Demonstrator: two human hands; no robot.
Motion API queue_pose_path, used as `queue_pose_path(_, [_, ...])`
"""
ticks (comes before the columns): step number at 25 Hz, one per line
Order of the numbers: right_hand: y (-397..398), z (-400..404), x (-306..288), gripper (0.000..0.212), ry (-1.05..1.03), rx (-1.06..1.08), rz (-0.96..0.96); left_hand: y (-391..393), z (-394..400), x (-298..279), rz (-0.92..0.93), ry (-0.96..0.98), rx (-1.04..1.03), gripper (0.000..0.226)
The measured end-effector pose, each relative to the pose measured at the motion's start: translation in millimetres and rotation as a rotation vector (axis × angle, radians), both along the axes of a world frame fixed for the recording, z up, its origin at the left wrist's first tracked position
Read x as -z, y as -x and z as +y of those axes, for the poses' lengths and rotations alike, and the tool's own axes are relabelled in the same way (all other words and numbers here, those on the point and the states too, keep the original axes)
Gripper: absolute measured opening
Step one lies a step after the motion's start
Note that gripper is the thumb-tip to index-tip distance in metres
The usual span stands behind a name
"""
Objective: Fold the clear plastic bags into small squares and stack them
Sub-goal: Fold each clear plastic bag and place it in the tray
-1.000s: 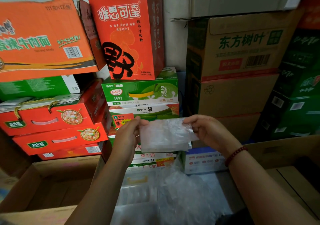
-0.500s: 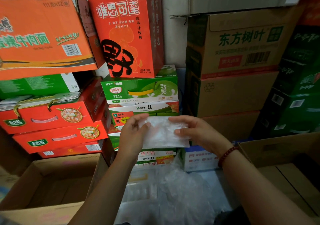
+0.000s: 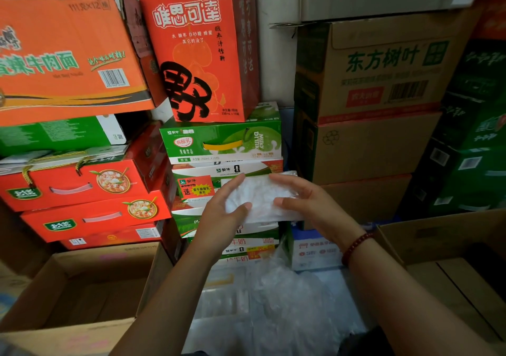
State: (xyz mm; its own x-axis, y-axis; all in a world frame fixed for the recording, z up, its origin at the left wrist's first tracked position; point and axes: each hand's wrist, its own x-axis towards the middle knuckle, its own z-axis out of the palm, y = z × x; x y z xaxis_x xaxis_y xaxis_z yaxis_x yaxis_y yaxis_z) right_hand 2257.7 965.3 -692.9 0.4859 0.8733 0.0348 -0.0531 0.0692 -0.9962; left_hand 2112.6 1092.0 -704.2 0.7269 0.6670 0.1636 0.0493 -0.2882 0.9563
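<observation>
— So where was the folded plastic bag (image 3: pixel 260 199)?
— Between both hands, above the loose bags (image 3: pixel 279 301). Left hand (image 3: pixel 221 213) and right hand (image 3: pixel 309 205) each pinched an end, thumb in front, fingers behind.
— Its long axis?
— Ran left-right, flat face toward the camera.

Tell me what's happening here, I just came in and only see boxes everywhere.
A person is folding a clear plastic bag in mid-air, in front of stacked drink cartons. The left hand and the right hand each hold one side of it, thumbs on top, and it is already down to a small rectangle. More loose clear plastic lies below the hands, between two open cardboard boxes.
</observation>
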Motion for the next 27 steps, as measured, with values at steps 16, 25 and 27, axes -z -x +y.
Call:
queue_pose_path(16, [-7,-2,2,0.072,0.021,0.068,-0.100,6,6,-5,0.007,-0.039,0.061,0.074])
queue_pose_path(25, [-15,-5,3,0.040,0.228,-0.121,-0.145,13,19,-1,0.037,0.137,0.504,0.073])
queue_pose_path(27, [-11,-5,4,0.023,0.307,-0.260,-0.145,11,19,1,0.034,0.203,0.508,0.081])
